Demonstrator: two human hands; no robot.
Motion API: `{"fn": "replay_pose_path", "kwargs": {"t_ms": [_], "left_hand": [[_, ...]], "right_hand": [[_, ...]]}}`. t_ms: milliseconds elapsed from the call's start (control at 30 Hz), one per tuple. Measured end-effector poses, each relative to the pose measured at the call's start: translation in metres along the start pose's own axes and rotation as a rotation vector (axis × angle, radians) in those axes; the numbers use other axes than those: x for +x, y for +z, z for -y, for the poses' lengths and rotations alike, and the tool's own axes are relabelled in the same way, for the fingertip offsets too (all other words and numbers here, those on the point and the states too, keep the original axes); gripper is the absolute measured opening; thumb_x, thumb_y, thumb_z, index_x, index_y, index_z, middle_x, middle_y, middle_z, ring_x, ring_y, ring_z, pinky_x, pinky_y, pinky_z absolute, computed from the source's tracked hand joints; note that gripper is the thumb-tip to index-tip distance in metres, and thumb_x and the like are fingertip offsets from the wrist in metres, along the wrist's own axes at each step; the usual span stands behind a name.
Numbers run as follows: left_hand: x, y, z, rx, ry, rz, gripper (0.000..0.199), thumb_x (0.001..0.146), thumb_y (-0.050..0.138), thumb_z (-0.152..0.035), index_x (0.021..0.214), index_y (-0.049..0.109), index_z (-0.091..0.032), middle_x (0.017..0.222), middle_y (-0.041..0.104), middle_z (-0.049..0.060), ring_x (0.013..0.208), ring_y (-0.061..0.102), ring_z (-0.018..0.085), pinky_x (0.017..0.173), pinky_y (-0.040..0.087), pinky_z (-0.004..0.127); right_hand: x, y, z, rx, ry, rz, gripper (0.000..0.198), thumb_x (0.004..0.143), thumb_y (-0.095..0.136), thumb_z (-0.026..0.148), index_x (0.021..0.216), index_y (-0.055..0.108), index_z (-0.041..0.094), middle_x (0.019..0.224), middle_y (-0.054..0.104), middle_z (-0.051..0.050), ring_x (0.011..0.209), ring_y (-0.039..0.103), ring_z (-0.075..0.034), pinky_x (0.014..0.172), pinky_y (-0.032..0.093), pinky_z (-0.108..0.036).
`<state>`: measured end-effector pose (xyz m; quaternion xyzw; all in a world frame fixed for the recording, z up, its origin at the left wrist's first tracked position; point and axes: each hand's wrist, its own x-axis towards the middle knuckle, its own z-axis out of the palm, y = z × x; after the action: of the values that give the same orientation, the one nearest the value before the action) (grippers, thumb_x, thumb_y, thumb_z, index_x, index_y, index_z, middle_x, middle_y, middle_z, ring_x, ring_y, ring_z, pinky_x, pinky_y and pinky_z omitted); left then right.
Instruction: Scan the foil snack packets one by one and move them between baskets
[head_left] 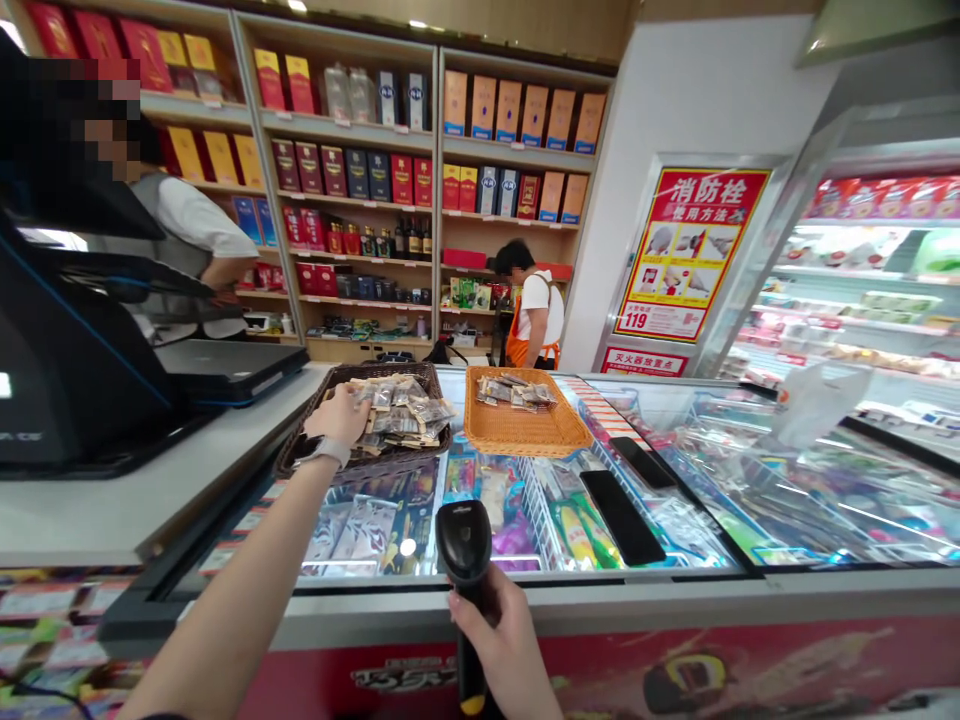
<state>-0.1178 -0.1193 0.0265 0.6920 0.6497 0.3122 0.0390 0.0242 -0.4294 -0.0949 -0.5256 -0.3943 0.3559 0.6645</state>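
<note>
Right grip (506,632) wraps the scanner (464,545), head uppermost, long axis near vertical, by the freezer (600,592). Left grip (341,413) touches packets (405,408); whether it pinches, I cannot tell. Poster (694,255) reads “消防栓”, “119”.

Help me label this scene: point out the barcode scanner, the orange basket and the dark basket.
Barcode scanner (463,550), head view: its black upper end.
Orange basket (525,434), head view: its bare woven near side.
Dark basket (390,460), head view: its near wall.
</note>
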Motion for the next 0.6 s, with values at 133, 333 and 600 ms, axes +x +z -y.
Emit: {"fn": "replay_pose_path", "kwargs": {"t_ms": [133,333,600], "left_hand": [[-0.013,-0.012,-0.025,0.103,0.124,-0.053,0.039,0.093,0.057,-0.043,0.12,0.059,-0.016,0.085,0.07,0.018,0.09,0.069,0.04,0.078,0.05,0.046],[-0.038,0.025,-0.12,-0.032,0.429,0.087,0.036,0.095,0.051,-0.039,0.124,0.058,-0.02,0.092,0.072,0.011,0.096,0.068,0.032,0.086,0.048,0.038],[-0.026,0.161,-0.229,-0.487,0.297,0.584,0.023,0.079,0.076,-0.036,0.083,0.068,-0.015,0.086,0.072,0.016,0.098,0.068,0.034,0.084,0.049,0.036]], "right_hand": [[0.0,-0.009,0.006,0.017,-0.006,-0.016,0.052,0.08,0.075,0.061,0.099,0.079,0.013,0.079,0.071,-0.006,0.073,0.06,-0.021,0.069,0.047,-0.03],[-0.001,-0.043,0.005,0.025,0.013,-0.147,0.049,0.081,0.075,0.059,0.101,0.078,0.014,0.081,0.073,-0.007,0.077,0.063,-0.023,0.074,0.049,-0.031],[-0.003,-0.101,-0.011,-0.026,0.017,-0.44,0.054,0.076,0.08,0.06,0.105,0.081,0.015,0.095,0.08,-0.012,0.09,0.071,-0.032,0.081,0.056,-0.037]]}}
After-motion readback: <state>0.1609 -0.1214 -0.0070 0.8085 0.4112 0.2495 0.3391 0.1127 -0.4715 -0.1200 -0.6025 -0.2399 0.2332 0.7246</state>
